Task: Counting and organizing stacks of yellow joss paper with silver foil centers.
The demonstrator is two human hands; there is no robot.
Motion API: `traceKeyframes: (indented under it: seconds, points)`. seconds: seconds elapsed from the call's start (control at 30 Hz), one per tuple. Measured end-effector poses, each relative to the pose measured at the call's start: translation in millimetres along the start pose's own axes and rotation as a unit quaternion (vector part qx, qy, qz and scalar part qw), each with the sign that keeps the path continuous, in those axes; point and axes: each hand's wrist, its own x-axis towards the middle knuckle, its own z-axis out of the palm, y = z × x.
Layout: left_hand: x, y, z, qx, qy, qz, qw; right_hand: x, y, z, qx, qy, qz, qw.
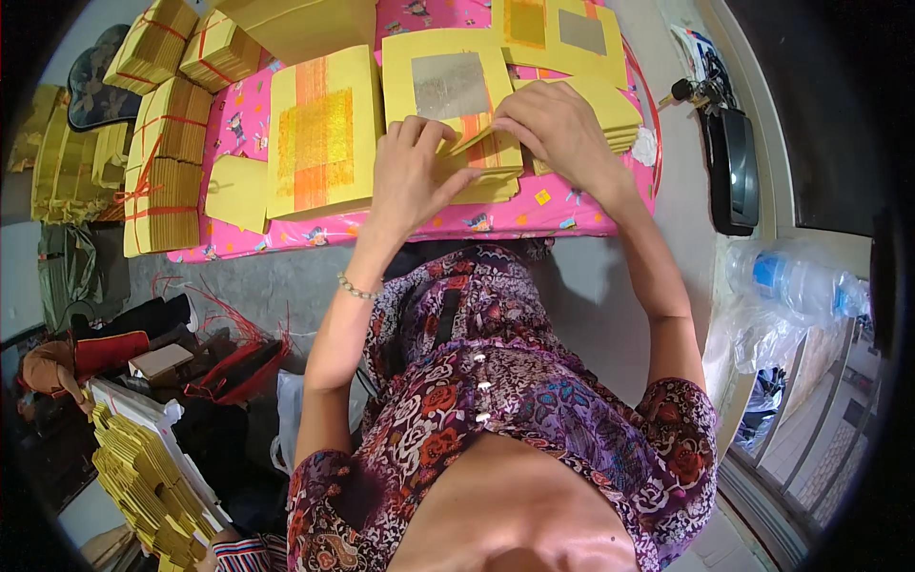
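A stack of yellow joss paper sheets (486,186) lies at the table's near edge in front of me. Its top sheet (405,59) carries a silver foil square and an orange-red band. My right hand (562,133) pinches the raised near edge of this sheet between thumb and fingers. Bent fingers of my left hand (410,176) rest on the sheet's left side, with the thumb spread apart along the stack's front. Just left of that hand lies another joss paper stack (286,162), topped by a gold foil square.
A pink patterned cover (334,229) lies over the table. Bundles tied with red string (162,219) line its left side. More foil sheets (610,67) lie far right. A plastic bottle (796,276) stands at right. Another person's striped sleeve (250,553) shows beside yellow paper (143,477) at lower left.
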Motion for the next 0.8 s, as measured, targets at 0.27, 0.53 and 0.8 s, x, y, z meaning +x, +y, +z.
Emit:
traceKeyframes:
  seconds: [0.27,0.53,0.8]
  points:
    - [7,-2,7,0.019,0.147,-0.047,0.988,31,-4,-5,0.109,0.067,0.024,0.991]
    - [1,-19,-19,-0.286,0.298,-0.109,0.904,39,44,49,0.438,0.229,0.282,0.823]
    - [-15,-55,-11,-0.441,0.281,-0.123,0.843,39,28,58,0.499,0.222,0.292,0.785]
